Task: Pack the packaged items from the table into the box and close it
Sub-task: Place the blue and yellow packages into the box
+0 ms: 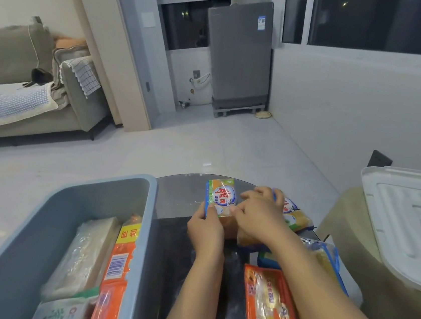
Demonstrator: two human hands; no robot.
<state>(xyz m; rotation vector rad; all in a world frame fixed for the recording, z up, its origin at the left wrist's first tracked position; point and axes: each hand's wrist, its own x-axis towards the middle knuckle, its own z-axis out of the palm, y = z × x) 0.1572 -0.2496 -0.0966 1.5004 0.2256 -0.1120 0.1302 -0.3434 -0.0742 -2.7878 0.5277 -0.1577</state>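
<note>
My left hand (pixel 204 227) grips the lower left edge of a soap pack (pixel 220 196) with a blue, green and yellow wrapper, lifted upright over the dark glass table (pixel 173 197). My right hand (pixel 260 215) touches that pack's right edge with its thumb and fingers, and its outer fingers rest on a second soap pack (pixel 295 212) lying behind it. The grey-blue box (pixel 133 184) stands at the left, open, with several packs inside, among them an orange pack (pixel 119 259) and a pale wrapped pack (pixel 88 253). An orange pack (pixel 271 310) lies on the table under my right forearm.
The white translucent box lid (pixel 406 223) rests on a tan seat (pixel 347 240) at the right. More blue and yellow packs (pixel 324 256) lie on the table behind my right arm. A sofa (pixel 29 86) stands far left and a grey appliance (pixel 238 57) by the window.
</note>
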